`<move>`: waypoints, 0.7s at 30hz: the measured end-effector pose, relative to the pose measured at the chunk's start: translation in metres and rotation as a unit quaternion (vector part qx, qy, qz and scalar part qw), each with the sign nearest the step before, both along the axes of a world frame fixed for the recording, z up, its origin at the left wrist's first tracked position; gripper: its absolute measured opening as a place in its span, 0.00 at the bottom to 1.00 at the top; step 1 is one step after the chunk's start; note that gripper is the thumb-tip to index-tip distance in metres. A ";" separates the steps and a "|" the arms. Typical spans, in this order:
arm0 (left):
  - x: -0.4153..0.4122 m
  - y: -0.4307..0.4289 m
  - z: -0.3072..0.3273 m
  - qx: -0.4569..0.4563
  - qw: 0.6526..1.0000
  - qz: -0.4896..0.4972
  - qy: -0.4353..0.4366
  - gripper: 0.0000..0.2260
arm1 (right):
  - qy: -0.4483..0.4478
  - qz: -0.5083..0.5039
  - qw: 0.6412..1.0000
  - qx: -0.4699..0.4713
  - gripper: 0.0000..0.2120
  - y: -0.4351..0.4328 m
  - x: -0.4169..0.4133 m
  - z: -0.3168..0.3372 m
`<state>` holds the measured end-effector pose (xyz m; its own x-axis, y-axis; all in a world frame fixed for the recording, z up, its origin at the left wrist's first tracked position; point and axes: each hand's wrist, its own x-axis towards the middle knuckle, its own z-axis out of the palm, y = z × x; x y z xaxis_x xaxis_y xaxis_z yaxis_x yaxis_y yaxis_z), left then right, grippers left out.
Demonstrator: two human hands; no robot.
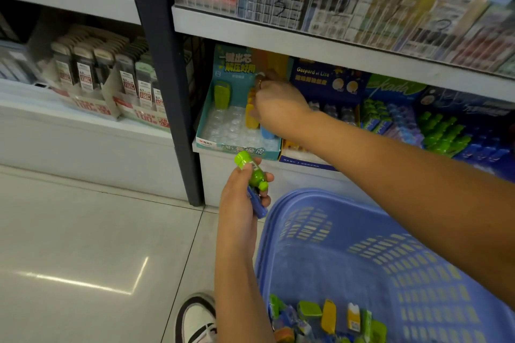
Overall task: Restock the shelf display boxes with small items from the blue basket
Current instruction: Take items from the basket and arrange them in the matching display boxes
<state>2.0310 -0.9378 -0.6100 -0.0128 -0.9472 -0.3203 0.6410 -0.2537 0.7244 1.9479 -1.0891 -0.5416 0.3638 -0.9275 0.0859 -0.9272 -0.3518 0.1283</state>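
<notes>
A teal display box (207, 108) stands on the lowest shelf, its clear plastic tray mostly bare. A green item (222, 96) stands at its back left, yellow items (250, 117) in the middle, a blue one (268, 132) in front. My right hand (276, 106) reaches into this box, fingers curled over the yellow items; what it holds is hidden. My left hand (241, 198) grips a green bottle-shaped item (252, 171) and a blue item (257, 205) below the shelf. The blue basket (362, 234) on the floor holds several small items (328, 317).
A dark shelf upright (167, 78) stands left of the teal box. More display boxes (434, 125) with green and blue items fill the shelf to the right. The upper shelf edge (306, 44) hangs above my right hand. A shoe (198, 320) rests on the tiled floor.
</notes>
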 end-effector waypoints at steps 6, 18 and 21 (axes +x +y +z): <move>-0.006 0.010 0.015 -0.016 1.000 0.011 0.024 0.13 | 0.025 0.018 0.998 0.055 0.12 0.008 0.005 0.021; -0.054 0.018 0.035 0.025 0.981 -0.039 0.190 0.11 | -0.630 -0.024 0.756 0.173 0.08 0.164 -0.097 0.013; -0.080 0.023 0.038 0.026 0.975 -0.069 0.208 0.09 | -0.650 -0.055 0.753 0.084 0.09 0.183 -0.112 0.007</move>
